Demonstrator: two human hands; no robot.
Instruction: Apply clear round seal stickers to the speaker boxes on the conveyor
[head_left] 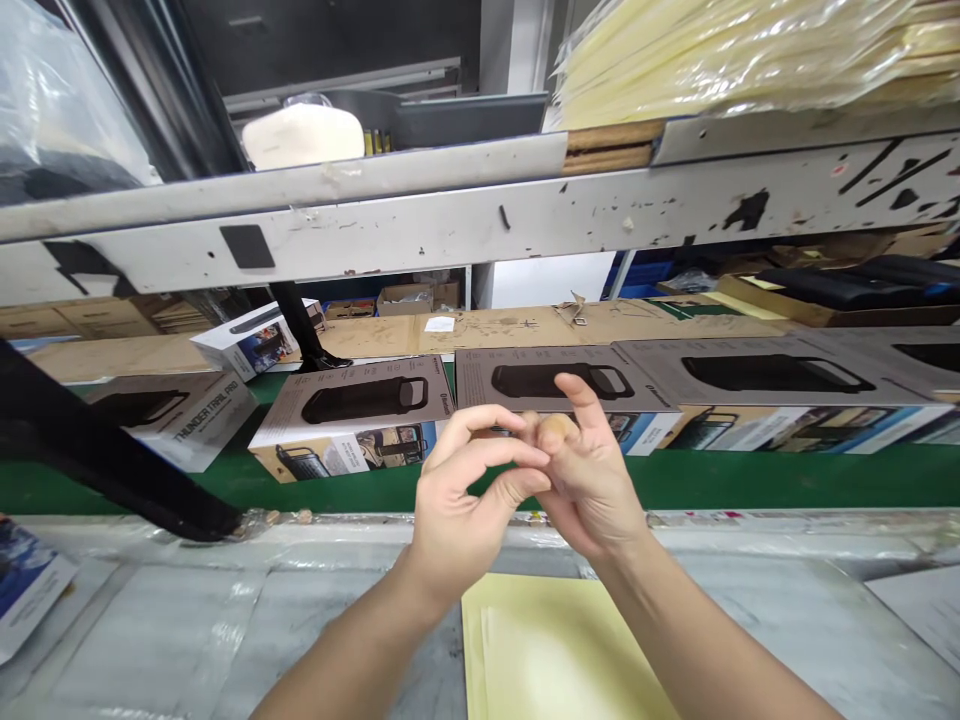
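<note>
My left hand [469,490] and my right hand [596,480] meet in front of me, above the work surface. The left thumb and fingers are drawn together in a pinch, their tips against the right hand's fingertips. On the right hand one finger stands up and apart, while the others bend in toward the left fingertips. A tan, yellowish cover like a finger cot [556,432] shows at a right fingertip. Whatever else lies between the fingers is hidden. Below the hands is a stack of pale yellow sheets [551,650].
Printed speaker boxes [360,410] stand in a row on a green belt [720,485]. A white metal shelf beam [420,235] crosses above, with plastic-wrapped yellow sheets [735,60] on top. A black post [112,460] slants at left. White paper [926,605] lies at right.
</note>
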